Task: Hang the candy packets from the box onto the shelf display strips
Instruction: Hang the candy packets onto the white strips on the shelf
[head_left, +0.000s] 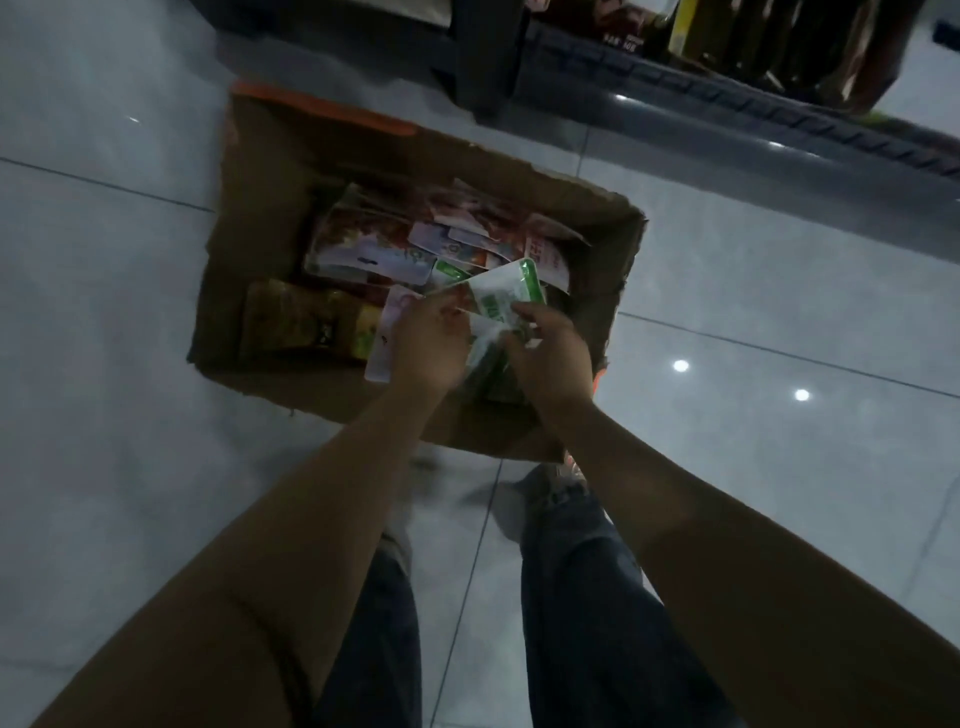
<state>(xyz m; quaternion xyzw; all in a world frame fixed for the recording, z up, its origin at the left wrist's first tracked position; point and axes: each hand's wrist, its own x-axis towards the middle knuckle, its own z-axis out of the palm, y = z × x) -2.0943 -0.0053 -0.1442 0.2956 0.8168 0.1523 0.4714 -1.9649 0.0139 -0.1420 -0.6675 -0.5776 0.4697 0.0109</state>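
An open cardboard box stands on the tiled floor below me, filled with several candy packets in red, pink, purple and yellow wrappers. Both my hands are inside it at the near right side. My left hand and my right hand together hold a bunch of green and white candy packets, fingers curled round them. A pink and white packet lies just left of my left hand. The lower part of the bunch is hidden behind my hands.
A dark shelf base with boxed goods runs along the top right, beyond the box. My legs in jeans stand right behind the box on the grey floor tiles. Ceiling lights reflect on the floor at right.
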